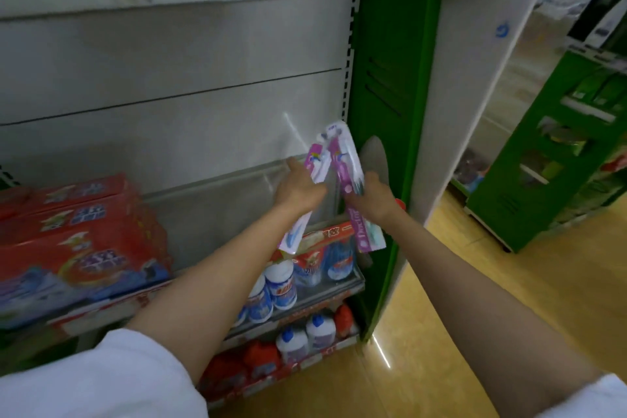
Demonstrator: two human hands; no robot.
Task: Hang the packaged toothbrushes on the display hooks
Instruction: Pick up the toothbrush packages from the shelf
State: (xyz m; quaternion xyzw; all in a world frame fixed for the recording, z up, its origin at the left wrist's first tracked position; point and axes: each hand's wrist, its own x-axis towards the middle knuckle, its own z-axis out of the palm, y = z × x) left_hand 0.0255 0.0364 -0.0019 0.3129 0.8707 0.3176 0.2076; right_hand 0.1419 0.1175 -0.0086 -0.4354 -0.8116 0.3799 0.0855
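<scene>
Both hands reach toward the pale grey metal back panel point(176, 105) of the store shelf. The left hand point(298, 188) holds a purple-and-white packaged toothbrush point(317, 164) against that panel, forefinger stretched out, the other fingers curled round the pack. Just right of it, the right hand point(375, 195) grips a second purple packaged toothbrush point(342, 159), fingers wrapped round its middle. Red cartons point(78, 241) sit lower left of the panel; blue-and-white bottles point(280, 285) stand below.
</scene>
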